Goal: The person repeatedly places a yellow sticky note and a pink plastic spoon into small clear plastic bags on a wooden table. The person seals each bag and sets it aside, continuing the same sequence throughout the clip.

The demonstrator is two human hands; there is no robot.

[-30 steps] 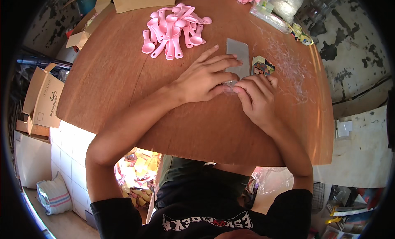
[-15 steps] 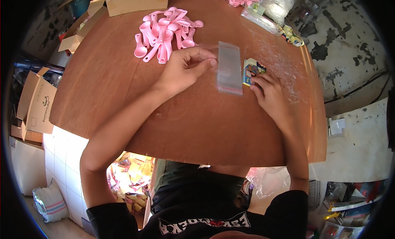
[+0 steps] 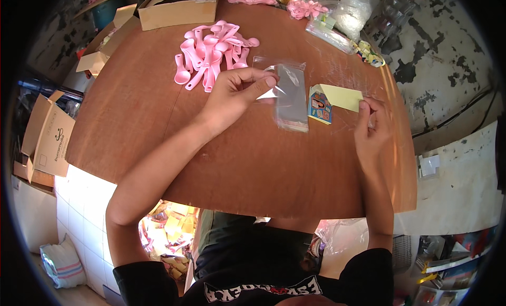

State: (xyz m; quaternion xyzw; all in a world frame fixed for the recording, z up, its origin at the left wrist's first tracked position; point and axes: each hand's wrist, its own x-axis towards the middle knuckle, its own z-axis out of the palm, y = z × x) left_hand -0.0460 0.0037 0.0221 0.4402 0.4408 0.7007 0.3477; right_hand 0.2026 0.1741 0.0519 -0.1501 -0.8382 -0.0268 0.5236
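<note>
Beside a stack of clear plastic bags [image 3: 293, 103], my left hand [image 3: 232, 98] is closed in a pinch on the edge of a thin clear plastic bag [image 3: 268, 91], which catches white glare. To the right of the bags lies a small stack of printed cards [image 3: 319, 112], blue and yellow on top. My right hand [image 3: 373, 121] pinches the right end of a card [image 3: 343, 97], its pale yellow side showing. The card's left end still overlaps the stack. A heap of pink plastic spoons [image 3: 211, 53] lies beyond my left hand.
An open cardboard box [image 3: 179, 13] stands at the table's far left. Bagged pink spoons [image 3: 308, 8], a bulging clear plastic bag [image 3: 352, 13] and a bundle of cards [image 3: 370, 54] are at the far right. Bits of clear film [image 3: 342, 71] lie beyond the cards.
My right hand has moved right, drawing a card off the stack with its pale side showing. A clear bag in my left hand has come partly away from the bag stack.
</note>
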